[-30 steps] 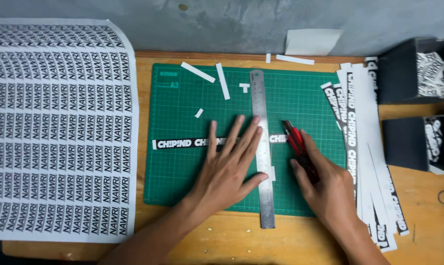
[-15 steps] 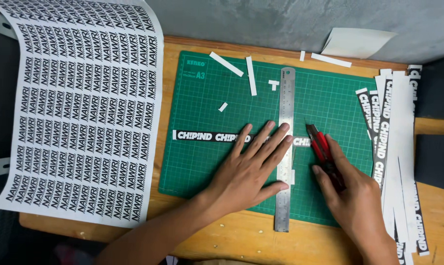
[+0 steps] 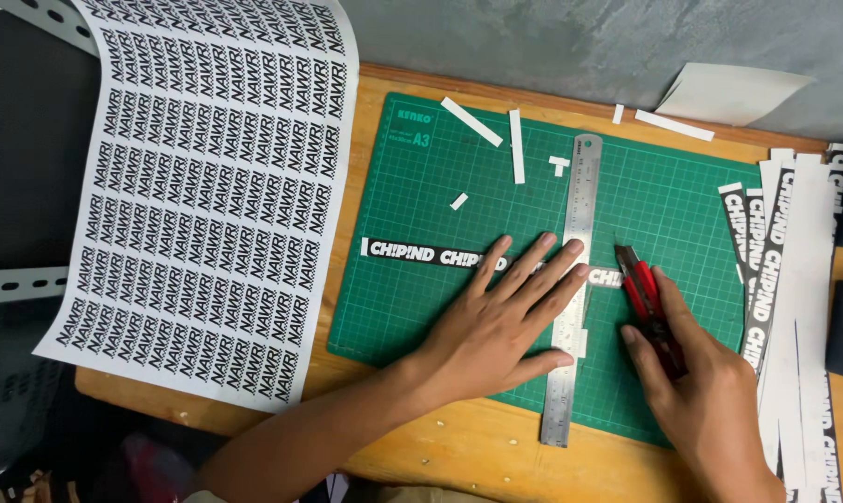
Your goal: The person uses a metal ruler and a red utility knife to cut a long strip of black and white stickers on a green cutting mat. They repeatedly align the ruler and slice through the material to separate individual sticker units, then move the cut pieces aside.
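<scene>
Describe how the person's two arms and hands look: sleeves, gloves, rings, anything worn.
Both forearms are bare as far as the picture's lower edge; no sleeve, watch or bracelet shows. The left hand and the right hand wear no gloves, and no rings are visible on the fingers. Nails look short and unpainted.

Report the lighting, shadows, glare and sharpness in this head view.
Head view: soft, even light; faint shadows under the left hand and right hand; slight sheen on the steel ruler, no harsh glare; cutting mat grid sharp; lower left corner dark and murky.
</scene>
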